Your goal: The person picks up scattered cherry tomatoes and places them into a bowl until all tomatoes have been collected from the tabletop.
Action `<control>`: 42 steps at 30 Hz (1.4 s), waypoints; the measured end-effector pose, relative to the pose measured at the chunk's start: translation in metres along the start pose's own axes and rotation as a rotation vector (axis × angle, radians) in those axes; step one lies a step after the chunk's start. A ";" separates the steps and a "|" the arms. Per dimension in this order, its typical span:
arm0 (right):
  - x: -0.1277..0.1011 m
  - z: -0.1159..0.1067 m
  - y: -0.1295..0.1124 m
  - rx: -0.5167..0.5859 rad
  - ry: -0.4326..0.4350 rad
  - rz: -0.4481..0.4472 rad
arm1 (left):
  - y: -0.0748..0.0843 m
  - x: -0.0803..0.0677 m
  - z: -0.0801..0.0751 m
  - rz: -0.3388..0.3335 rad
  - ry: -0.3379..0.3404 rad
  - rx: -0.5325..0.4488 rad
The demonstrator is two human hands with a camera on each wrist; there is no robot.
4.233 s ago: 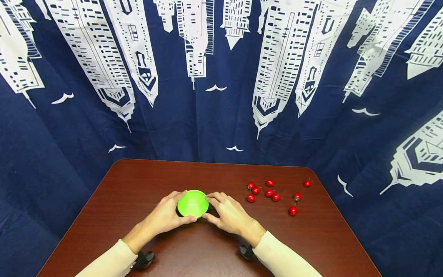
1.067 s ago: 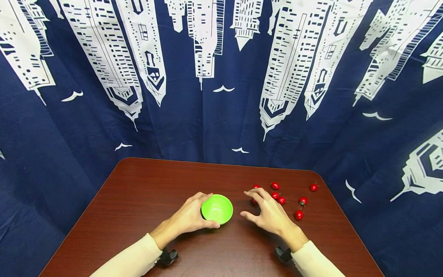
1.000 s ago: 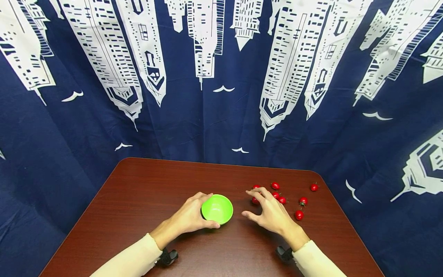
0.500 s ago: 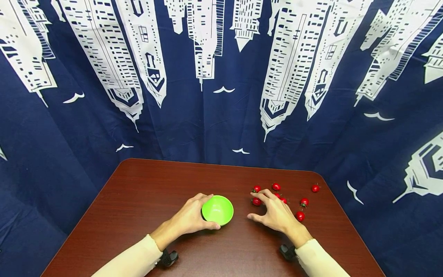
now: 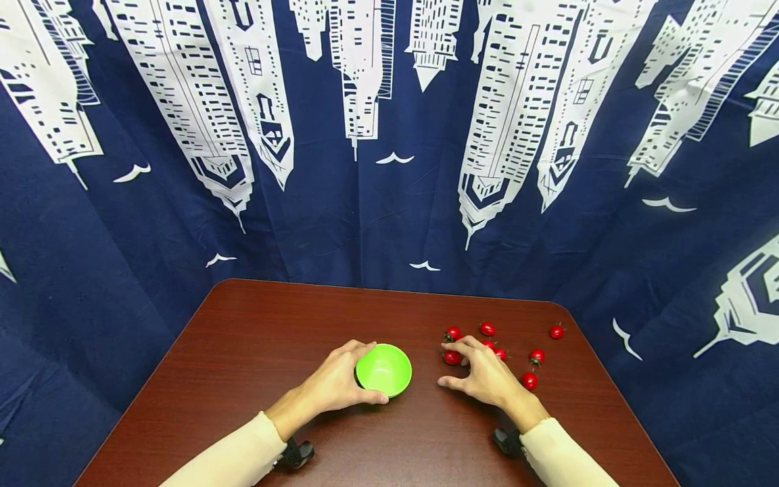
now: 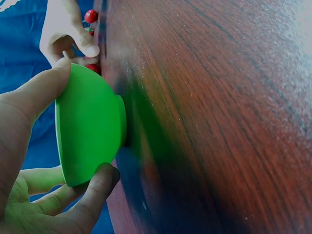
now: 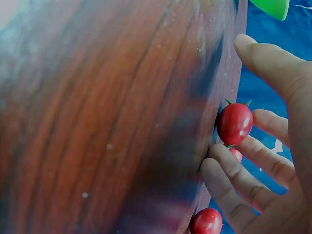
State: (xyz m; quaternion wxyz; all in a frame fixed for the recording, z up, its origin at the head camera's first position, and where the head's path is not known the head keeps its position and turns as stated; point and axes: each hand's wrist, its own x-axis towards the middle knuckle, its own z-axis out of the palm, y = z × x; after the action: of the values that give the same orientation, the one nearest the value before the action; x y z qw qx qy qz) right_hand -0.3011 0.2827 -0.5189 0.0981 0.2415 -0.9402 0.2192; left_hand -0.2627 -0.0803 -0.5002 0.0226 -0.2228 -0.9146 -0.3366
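Note:
A small lime-green bowl [image 5: 385,368] stands upright on the dark red-brown table [image 5: 255,338]. My left hand [image 5: 358,376] grips it from the left, thumb on the near rim and fingers [image 6: 100,178] round the far side of the bowl [image 6: 90,124]. Several red cherry tomatoes lie loose to the right. My right hand [image 5: 447,366] is arched over the nearest tomato [image 5: 452,357], fingers loosely curved. In the right wrist view that tomato [image 7: 235,123] lies on the table between fingertips [image 7: 222,168] and thumb [image 7: 273,61], with the thumb held apart from it.
More tomatoes lie beyond and right of my right hand: one at the back [image 5: 487,329], one far right [image 5: 556,331], one nearest me [image 5: 529,380]. A navy curtain with white buildings [image 5: 389,169] hangs close behind the table. Cream sleeves cover both forearms.
My right hand let go of the bowl and moved right to the tomatoes, drawing in over the nearest one during the last second. My left hand still holds the bowl.

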 end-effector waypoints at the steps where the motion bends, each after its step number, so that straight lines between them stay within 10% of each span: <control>1: 0.000 0.000 0.001 0.011 -0.001 -0.003 | 0.000 0.000 0.000 0.001 0.000 0.000; 42: 0.007 0.004 -0.005 0.125 0.055 -0.128 | -0.002 0.000 0.002 0.012 0.012 0.012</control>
State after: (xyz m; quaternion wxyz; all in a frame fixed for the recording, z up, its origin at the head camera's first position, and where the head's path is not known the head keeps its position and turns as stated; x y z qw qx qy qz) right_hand -0.3052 0.2738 -0.5188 0.1224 0.3005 -0.9043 0.2775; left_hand -0.2629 -0.0805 -0.5025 0.0312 -0.2260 -0.9153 -0.3320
